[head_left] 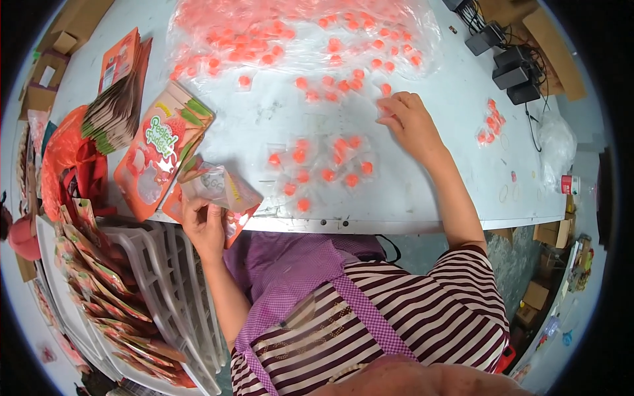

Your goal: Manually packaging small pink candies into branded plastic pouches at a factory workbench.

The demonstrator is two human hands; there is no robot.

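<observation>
My left hand (204,226) grips an orange-red snack pouch (239,198) near the table's front edge; the pouch's mouth gapes, with its clear window showing. Over the table, my right hand (411,122) has its thumb and fingers drawn together at a small clear packet (386,90) with a round orange-red piece in it. Between my hands lies a loose group of the same packets (327,174). Another small cluster of packets (330,88) is left of my right hand.
A large clear bag (304,33) of packets covers the table's far side. Pouch stacks (155,148) lie left, beside a red bag (76,158). A crate (165,284) holds many pouches at lower left. Black adapters (512,69), more packets (491,123) and a plastic bag (557,148) sit right.
</observation>
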